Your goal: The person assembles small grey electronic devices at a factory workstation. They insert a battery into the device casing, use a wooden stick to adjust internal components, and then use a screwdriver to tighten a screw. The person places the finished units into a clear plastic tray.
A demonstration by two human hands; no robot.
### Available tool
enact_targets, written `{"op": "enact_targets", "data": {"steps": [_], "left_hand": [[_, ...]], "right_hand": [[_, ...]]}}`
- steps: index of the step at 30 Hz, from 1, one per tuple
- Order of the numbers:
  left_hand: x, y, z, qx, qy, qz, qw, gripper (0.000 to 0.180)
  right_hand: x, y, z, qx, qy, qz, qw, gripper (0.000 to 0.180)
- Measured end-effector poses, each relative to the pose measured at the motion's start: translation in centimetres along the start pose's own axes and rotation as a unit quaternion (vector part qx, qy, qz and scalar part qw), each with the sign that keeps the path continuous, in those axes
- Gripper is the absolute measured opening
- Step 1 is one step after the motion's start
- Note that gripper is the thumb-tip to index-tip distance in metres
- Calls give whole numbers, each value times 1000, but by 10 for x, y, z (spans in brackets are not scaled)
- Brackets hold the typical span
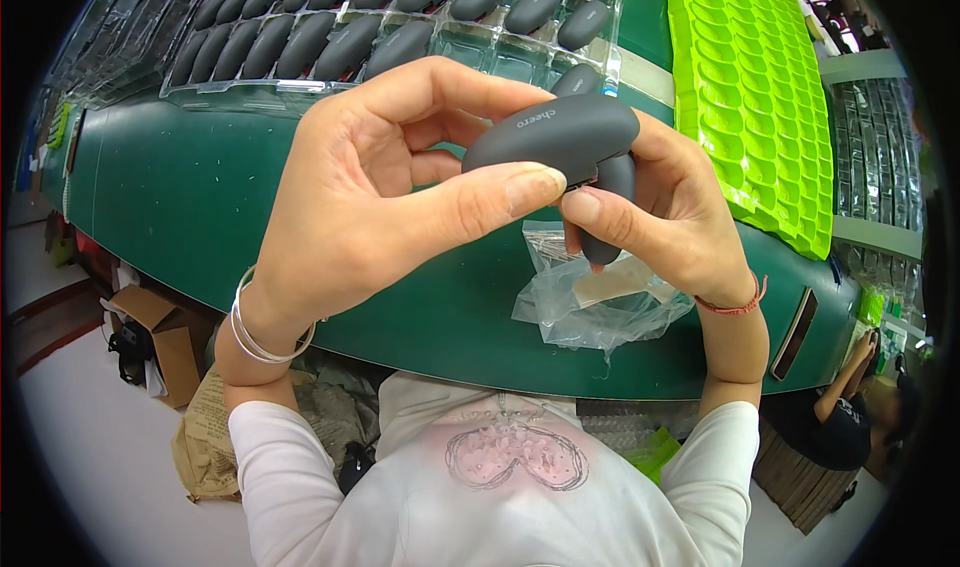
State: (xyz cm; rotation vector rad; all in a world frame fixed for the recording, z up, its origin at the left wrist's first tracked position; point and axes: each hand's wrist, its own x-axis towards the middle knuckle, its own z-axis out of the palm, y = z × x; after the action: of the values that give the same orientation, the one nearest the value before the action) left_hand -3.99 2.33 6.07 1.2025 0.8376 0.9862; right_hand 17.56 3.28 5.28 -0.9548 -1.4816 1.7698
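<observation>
Both my hands meet above the green table around a smooth, dark grey, rounded plastic device [560,132]. My left hand [365,182] closes on its left end, with the thumb along the near side. My right hand [685,217] pinches at the right end, its thumb tip close to a small gap on the underside. A second dark oval piece [604,242] hangs down behind the right thumb, between the fingers of that hand. Whether it is joined to the upper device I cannot tell. Most of my right fingers are hidden behind these pieces.
Beyond my hands lies a clear plastic tray [470,52] with several similar dark devices in its pockets. A bright green moulded tray [745,97] is at the right. A crumpled clear bag [560,307] with thin metal pieces lies below my right hand. Another person [835,417] sits far right.
</observation>
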Motion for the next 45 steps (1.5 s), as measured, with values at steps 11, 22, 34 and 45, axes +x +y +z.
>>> {"op": "enact_targets", "data": {"steps": [11, 22, 34, 45], "left_hand": [[1, -3, 1, 21, 14, 8, 1000, 42], [3, -11, 0, 147, 28, 65, 987, 19], [41, -46, -72, 683, 227, 146, 679, 32], [18, -1, -30, 104, 74, 41, 991, 26]], "right_hand": [[0, 1, -5, -26, -4, 4, 1000, 41], [5, 2, -5, -17, 37, 14, 999, 32], [7, 7, -9, -55, 21, -3, 998, 30], [8, 7, -11, 4, 5, -75, 997, 38]]}}
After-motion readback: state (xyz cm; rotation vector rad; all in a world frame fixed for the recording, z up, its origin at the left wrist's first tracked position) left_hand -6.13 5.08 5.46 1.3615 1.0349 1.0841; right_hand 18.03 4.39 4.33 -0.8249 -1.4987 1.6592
